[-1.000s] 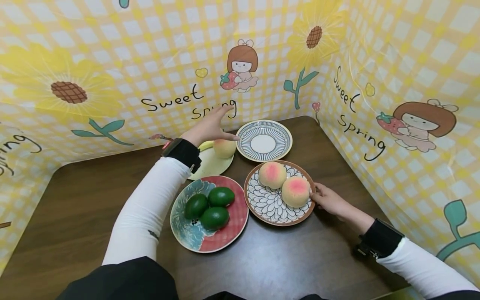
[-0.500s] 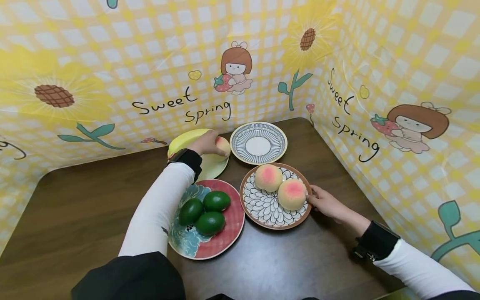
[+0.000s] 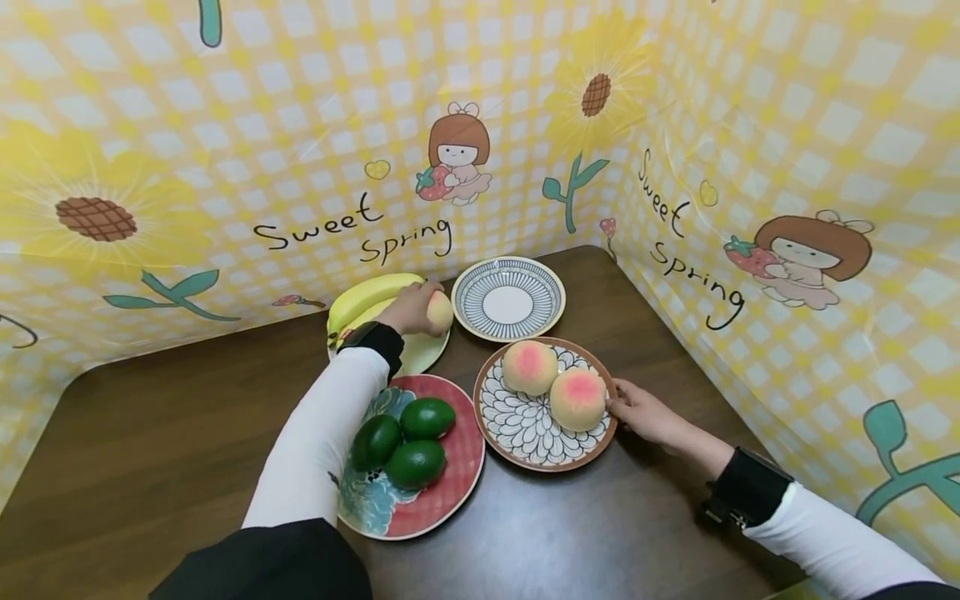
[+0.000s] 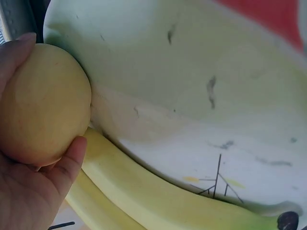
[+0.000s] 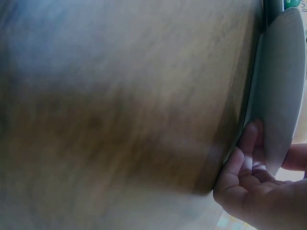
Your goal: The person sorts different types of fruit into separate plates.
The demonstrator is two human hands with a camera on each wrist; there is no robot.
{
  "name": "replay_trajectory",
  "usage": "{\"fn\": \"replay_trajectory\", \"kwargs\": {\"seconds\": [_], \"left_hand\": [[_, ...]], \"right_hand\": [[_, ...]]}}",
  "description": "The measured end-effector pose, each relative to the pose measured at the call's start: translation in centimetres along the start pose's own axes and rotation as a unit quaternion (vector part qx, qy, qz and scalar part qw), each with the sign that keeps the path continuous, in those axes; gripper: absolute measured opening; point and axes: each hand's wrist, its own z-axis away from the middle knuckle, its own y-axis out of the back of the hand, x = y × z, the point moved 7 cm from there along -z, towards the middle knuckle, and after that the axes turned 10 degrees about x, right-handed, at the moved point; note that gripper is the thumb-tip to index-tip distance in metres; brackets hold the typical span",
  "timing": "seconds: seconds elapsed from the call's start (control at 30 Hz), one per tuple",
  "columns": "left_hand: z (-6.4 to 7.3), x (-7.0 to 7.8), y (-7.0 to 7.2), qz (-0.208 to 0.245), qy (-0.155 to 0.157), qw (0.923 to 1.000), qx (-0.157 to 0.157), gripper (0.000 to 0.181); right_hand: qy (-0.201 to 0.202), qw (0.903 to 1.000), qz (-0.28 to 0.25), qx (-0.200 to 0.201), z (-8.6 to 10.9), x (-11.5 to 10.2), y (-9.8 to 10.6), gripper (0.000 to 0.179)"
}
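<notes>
My left hand (image 3: 407, 310) grips a peach (image 4: 45, 105) over the pale green plate (image 4: 158, 57), thumb and fingers on opposite sides of the fruit. Bananas (image 4: 158, 184) lie on that same plate, right beside the fingertips. With its thumb above and fingers below, my right hand (image 3: 648, 415) pinches the rim of a brown-edged plate (image 3: 517, 446) patterned with black petals. Two more peaches, one farther back (image 3: 529, 367) and one nearer my right hand (image 3: 578, 401), sit on this plate. In the right wrist view the plate's pale underside (image 5: 278, 91) shows above the fingers.
A red and teal plate (image 3: 457, 479) with several green avocados (image 3: 417, 464) stands at the front left, below my left forearm. Behind the petal plate is a plate with blue stripes (image 3: 508, 306). Checked cloth (image 3: 300, 150) walls the table's (image 3: 187, 433) back and right sides.
My left hand has come down from above the pale green plate and closed round the peach there. My right hand keeps its hold on the petal plate. The head view has shifted slightly.
</notes>
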Motion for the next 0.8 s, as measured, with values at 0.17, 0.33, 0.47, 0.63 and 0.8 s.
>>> {"fn": "replay_trajectory", "kwargs": {"seconds": [0.17,0.33,0.47,0.63,0.8], "left_hand": [[1.3,-0.4,-0.3,-0.007,-0.003,1.0000,0.003,0.080],[2.3,0.2,0.6,0.000,-0.025,0.9995,0.022,0.078],[2.3,2.7,3.2,0.028,-0.060,0.9963,0.054,0.080],[3.2,7.7,6.0,0.033,-0.122,0.9904,0.056,0.083],[5.3,13.2,6.6,0.018,-0.196,0.9795,0.041,0.083]], "right_hand": [[0.003,1.0000,-0.005,-0.006,0.3,0.2,-0.6,0.054],[-0.006,0.9999,-0.001,-0.011,0.8,0.6,-0.9,0.054],[-0.005,1.0000,-0.002,-0.003,0.8,0.5,-0.6,0.054],[-0.001,1.0000,-0.004,-0.001,0.5,0.2,-0.3,0.054],[0.005,1.0000,-0.003,0.006,0.2,-0.3,0.0,0.053]]}}
